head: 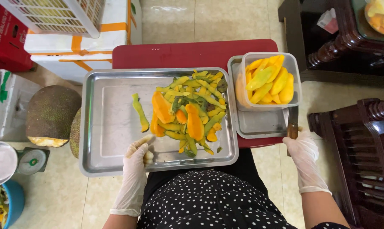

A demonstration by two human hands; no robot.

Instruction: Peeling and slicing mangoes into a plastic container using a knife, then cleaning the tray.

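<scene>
Left hand [136, 157] fingers curled on large tray [99, 127] rim at 7 o'clock, right hand [301, 149] gripping knife [293, 122] at 3 o'clock, beside container of mango slices [269, 80].

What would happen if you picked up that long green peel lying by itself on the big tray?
The green peel strip is thin and curved, so it would probably droop and bend rather than stay stiff. It looks very light for its length. It looks freshly cut like the peel pile, so it may feel damp and slide easily on the smooth metal tray.
</scene>
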